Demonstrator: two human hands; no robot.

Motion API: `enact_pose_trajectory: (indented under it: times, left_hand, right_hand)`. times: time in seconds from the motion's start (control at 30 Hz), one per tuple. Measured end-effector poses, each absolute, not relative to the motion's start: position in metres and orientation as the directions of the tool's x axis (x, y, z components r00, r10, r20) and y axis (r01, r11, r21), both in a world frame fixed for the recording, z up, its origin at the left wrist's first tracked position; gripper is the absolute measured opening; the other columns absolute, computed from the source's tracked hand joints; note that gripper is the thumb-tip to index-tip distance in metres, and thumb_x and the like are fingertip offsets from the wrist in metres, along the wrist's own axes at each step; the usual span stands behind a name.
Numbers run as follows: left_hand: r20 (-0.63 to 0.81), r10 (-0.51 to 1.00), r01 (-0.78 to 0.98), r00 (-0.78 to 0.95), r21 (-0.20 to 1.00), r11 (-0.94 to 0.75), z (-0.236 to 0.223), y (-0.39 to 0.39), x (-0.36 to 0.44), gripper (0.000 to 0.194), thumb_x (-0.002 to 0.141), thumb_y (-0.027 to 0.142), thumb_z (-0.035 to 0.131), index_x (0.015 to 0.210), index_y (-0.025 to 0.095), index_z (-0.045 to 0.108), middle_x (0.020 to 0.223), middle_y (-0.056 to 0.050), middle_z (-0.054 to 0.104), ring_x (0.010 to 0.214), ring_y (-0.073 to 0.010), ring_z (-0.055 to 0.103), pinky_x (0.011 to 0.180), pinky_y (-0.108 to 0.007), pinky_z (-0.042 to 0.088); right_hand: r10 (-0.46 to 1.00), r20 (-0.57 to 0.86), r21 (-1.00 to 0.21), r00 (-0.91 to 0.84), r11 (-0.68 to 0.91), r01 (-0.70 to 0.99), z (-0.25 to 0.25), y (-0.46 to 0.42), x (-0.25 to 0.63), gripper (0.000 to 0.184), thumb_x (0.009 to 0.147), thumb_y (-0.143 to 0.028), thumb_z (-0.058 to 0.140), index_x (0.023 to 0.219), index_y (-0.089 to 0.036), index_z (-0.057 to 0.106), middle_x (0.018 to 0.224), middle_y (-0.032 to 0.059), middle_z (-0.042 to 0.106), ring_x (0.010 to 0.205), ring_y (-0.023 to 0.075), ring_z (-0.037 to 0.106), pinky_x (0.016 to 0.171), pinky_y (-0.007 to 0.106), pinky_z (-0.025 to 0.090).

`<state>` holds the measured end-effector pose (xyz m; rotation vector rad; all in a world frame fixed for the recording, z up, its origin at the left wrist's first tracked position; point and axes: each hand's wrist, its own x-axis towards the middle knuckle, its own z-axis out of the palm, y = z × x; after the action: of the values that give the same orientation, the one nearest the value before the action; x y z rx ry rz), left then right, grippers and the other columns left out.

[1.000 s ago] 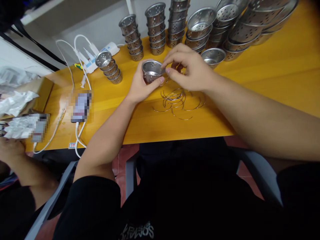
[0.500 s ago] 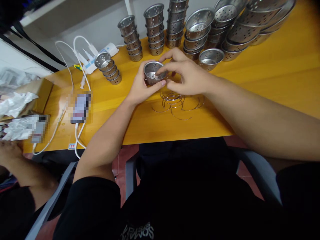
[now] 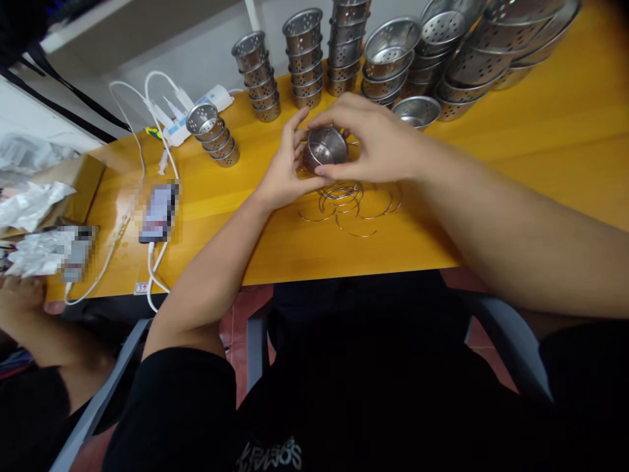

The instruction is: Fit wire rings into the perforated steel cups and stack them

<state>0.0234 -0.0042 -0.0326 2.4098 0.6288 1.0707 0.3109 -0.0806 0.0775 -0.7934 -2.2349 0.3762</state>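
Note:
Both my hands meet over the yellow table (image 3: 491, 170). My right hand (image 3: 373, 141) grips a small perforated steel cup (image 3: 325, 147), tilted with its mouth toward me, thumb under it and fingers curled over its top. At the cup's left side, my left hand (image 3: 285, 172) has its fingers raised and partly spread, the palm close to the cup. A loose heap of thin wire rings (image 3: 346, 204) lies on the table just below the hands.
Stacks of small perforated cups (image 3: 302, 59) and larger perforated bowls (image 3: 472, 46) line the table's far edge; a short stack (image 3: 213, 131) stands at left. A phone (image 3: 158, 211), white cables and a power strip (image 3: 194, 108) lie left. Another person's hand (image 3: 19, 295) holds plastic wrapping.
The cup has passed from my left hand's grip into my right hand, shifted right and tipped onto its side. My left fingers have opened up beside it.

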Motion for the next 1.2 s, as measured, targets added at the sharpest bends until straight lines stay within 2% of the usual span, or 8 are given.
enact_pose_trajectory:
  times: [0.17, 0.23, 0.33, 0.43, 0.63, 0.87, 1.0, 1.2]
  left_hand:
    - [0.579, 0.619, 0.242, 0.531, 0.597, -0.765, -0.024, -0.006, 0.014, 0.126, 0.112, 0.087, 0.096, 0.204, 0.049, 0.018, 0.189, -0.02, 0.062, 0.154, -0.0374, 0.083, 0.127, -0.057, 0.075]
    - [0.588, 0.631, 0.255, 0.507, 0.597, -0.761, -0.018, -0.007, 0.01, 0.116, 0.115, 0.087, 0.092, 0.203, 0.048, 0.027, 0.188, -0.019, 0.064, 0.153, -0.0381, 0.083, 0.128, -0.058, 0.074]
    - [0.608, 0.624, 0.253, 0.491, 0.586, -0.77, -0.012, -0.008, 0.006, 0.109, 0.117, 0.092, 0.084, 0.203, 0.047, 0.032, 0.19, -0.018, 0.064, 0.154, -0.039, 0.081, 0.13, -0.06, 0.073]
    - [0.634, 0.596, 0.232, 0.494, 0.564, -0.793, -0.008, -0.009, 0.006, 0.113, 0.11, 0.1, 0.086, 0.199, 0.049, 0.038, 0.19, -0.017, 0.064, 0.153, -0.0394, 0.081, 0.126, -0.058, 0.074]
    - [0.622, 0.618, 0.255, 0.48, 0.576, -0.777, 0.0, -0.017, 0.006, 0.104, 0.114, 0.095, 0.086, 0.197, 0.046, 0.045, 0.187, -0.017, 0.068, 0.152, -0.0374, 0.081, 0.126, -0.057, 0.075]
    - [0.646, 0.611, 0.297, 0.458, 0.537, -0.79, 0.013, -0.011, -0.007, 0.103, 0.109, 0.105, 0.08, 0.191, 0.051, 0.051, 0.192, -0.013, 0.063, 0.165, -0.0447, 0.076, 0.138, -0.065, 0.069]
    - [0.759, 0.572, 0.415, 0.31, 0.434, -0.8, 0.04, 0.003, -0.033, 0.092, 0.107, 0.103, 0.083, 0.179, 0.05, 0.06, 0.198, -0.007, 0.06, 0.195, -0.0468, 0.046, 0.164, -0.074, 0.043]
    - [0.966, 0.258, 0.613, 0.004, 0.201, -0.764, 0.036, 0.069, -0.121, 0.09, 0.122, 0.09, 0.076, 0.187, 0.037, 0.042, 0.204, -0.001, 0.056, 0.208, -0.0248, -0.002, 0.17, -0.07, -0.001]
  right_hand:
    - [0.67, 0.369, -0.195, -0.644, 0.734, 0.651, 0.105, -0.06, 0.381, 0.078, 0.099, -0.055, 0.125, 0.163, -0.037, 0.085, 0.146, 0.0137, 0.085, 0.132, 0.0507, 0.087, 0.118, 0.074, 0.077]
    - [0.748, 0.304, -0.083, -0.59, 0.638, 0.766, 0.111, -0.05, 0.411, 0.079, 0.098, -0.06, 0.126, 0.161, -0.034, 0.086, 0.142, 0.0115, 0.088, 0.122, 0.0434, 0.09, 0.102, 0.061, 0.076]
    - [0.852, 0.322, -0.04, -0.413, 0.448, 0.893, 0.108, -0.036, 0.446, 0.081, 0.084, -0.076, 0.127, 0.146, -0.035, 0.094, 0.111, 0.0045, 0.088, 0.09, 0.0298, 0.085, 0.066, 0.045, 0.053]
    - [0.823, 0.404, -0.065, -0.399, 0.461, 0.885, 0.091, -0.019, 0.468, 0.098, 0.072, -0.096, 0.121, 0.145, -0.037, 0.093, 0.101, 0.0015, 0.087, 0.076, 0.0233, 0.081, 0.058, 0.04, 0.047]
    - [0.889, 0.352, -0.076, -0.294, 0.34, 0.937, 0.066, 0.001, 0.467, 0.121, 0.081, -0.088, 0.122, 0.175, -0.024, 0.082, 0.154, 0.0207, 0.09, 0.122, 0.0391, 0.094, 0.083, 0.046, 0.062]
    - [0.97, 0.197, -0.125, -0.141, 0.168, 0.978, 0.085, -0.028, 0.425, 0.123, 0.08, -0.062, 0.133, 0.183, -0.029, 0.074, 0.172, 0.0249, 0.081, 0.13, 0.0536, 0.091, 0.099, 0.063, 0.069]
    - [0.993, 0.046, -0.188, -0.112, 0.119, 0.975, 0.104, -0.046, 0.409, 0.12, 0.085, -0.053, 0.124, 0.186, -0.026, 0.066, 0.184, 0.0321, 0.069, 0.152, 0.0623, 0.078, 0.121, 0.072, 0.065]
    - [0.971, 0.218, -0.303, -0.097, 0.162, 0.939, 0.127, -0.072, 0.393, 0.065, 0.1, -0.052, 0.102, 0.152, -0.026, 0.074, 0.168, 0.0318, 0.075, 0.153, 0.059, 0.077, 0.133, 0.075, 0.06]
